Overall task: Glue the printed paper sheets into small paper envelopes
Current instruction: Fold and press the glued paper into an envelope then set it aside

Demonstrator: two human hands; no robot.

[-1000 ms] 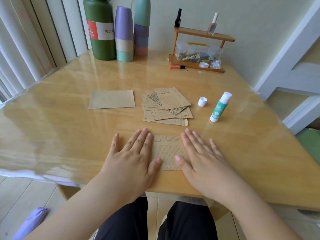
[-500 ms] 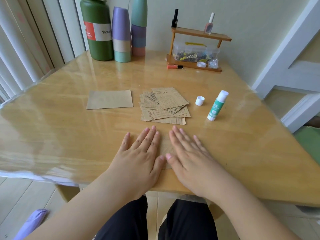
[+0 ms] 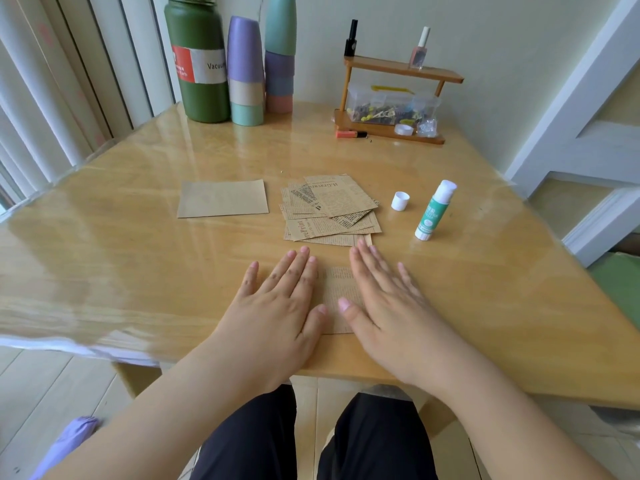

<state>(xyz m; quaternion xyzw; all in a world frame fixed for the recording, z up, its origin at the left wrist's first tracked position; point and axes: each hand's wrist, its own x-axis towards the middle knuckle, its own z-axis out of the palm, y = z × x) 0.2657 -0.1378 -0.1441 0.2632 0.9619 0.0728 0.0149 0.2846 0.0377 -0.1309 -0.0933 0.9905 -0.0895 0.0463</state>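
Observation:
A folded printed paper piece (image 3: 337, 296) lies near the table's front edge. My left hand (image 3: 277, 306) and my right hand (image 3: 388, 303) rest flat on it, fingers spread, covering its two sides; only a middle strip shows. Behind it is a loose pile of printed sheets (image 3: 329, 209). A plain brown rectangle of paper (image 3: 223, 198) lies to the left of the pile. To the right stands an uncapped green glue stick (image 3: 434, 211), with its white cap (image 3: 400, 201) beside it.
A green flask (image 3: 199, 60) and stacked cups (image 3: 246, 74) stand at the back left. A small wooden rack (image 3: 391, 129) with nail polish bottles and a clear box is at the back right. The wooden table (image 3: 121, 258) has a glossy cover.
Both hands slid inward over the folded paper and then slightly apart again, pressing it flat. The view shifted a little; nothing else on the table moved.

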